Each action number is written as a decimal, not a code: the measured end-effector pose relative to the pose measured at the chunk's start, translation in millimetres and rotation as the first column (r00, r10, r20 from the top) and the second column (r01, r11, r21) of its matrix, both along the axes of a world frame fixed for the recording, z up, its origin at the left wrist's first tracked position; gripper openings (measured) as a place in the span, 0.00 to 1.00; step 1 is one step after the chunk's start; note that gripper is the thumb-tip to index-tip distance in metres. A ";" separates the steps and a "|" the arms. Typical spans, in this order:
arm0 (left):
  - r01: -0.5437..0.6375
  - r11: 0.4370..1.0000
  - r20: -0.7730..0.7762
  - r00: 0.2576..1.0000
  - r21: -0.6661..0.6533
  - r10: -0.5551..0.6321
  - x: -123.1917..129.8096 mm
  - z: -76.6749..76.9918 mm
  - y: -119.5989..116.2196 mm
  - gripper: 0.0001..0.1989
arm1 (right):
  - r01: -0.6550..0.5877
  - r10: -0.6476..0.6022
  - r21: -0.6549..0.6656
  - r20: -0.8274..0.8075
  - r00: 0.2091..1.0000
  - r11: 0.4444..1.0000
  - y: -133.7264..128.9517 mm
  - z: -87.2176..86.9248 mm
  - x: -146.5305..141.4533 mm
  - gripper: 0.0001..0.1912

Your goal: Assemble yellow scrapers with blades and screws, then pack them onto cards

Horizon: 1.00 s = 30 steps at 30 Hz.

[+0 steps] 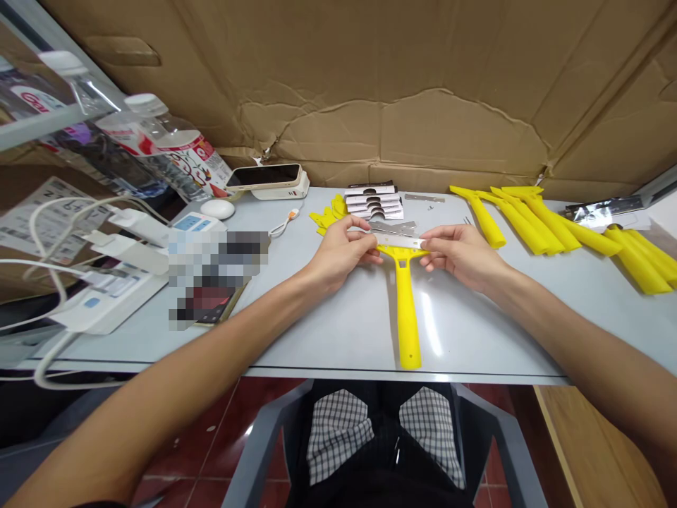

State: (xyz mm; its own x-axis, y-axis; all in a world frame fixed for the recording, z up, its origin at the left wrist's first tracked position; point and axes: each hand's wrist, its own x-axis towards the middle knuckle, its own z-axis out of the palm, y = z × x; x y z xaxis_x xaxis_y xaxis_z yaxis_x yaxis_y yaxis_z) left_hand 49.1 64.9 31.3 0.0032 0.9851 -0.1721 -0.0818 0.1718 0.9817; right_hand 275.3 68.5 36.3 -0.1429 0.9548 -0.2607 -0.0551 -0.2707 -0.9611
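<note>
One yellow handle (pixel 407 310) ends just inside the front edge of the table (pixel 317 331), surface either side; left hand (pixel 349 247) and right hand (pixel 458 250) seemingly pinch one blade (pixel 399 240).

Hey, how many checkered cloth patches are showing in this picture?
2: the left patch and the right patch, both on the lap, lower in view than the desk and yellow handle. More may be hidden.
</note>
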 end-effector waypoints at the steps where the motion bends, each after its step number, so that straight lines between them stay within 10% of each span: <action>1: 0.008 1.000 -0.012 1.000 -0.010 -0.009 0.1 0.8 0.0 0.15 | 0.007 -0.007 0.004 0.006 1.000 1.000 -0.2 0.4 -0.3 0.04; 6: 0.099 0.995 -0.132 0.986 -0.019 -0.101 -6.7 7.8 4.1 0.11 | 0.009 -0.010 0.037 0.030 1.000 0.999 -0.1 -0.5 0.9 0.04; 10: 0.067 0.971 -0.320 0.947 0.229 0.010 -30.8 16.4 17.1 0.08 | 0.017 -0.021 0.079 0.042 0.999 0.997 3.3 -1.8 6.0 0.04; 14: 0.116 0.842 -0.648 0.696 0.527 0.310 -64.8 26.6 31.2 0.05 | 0.011 -0.017 0.098 0.057 0.998 0.995 7.9 -1.1 11.7 0.04; 22: 0.489 0.833 -0.947 0.297 0.260 0.121 -93.1 9.2 49.7 0.11 | 0.023 -0.028 0.114 0.045 0.999 0.993 10.3 -0.4 14.1 0.04; 30: 0.539 0.808 -0.954 0.288 0.237 0.087 -104.0 -4.0 56.7 0.22 | 0.016 -0.022 0.129 0.045 0.999 0.992 11.3 -1.9 15.9 0.04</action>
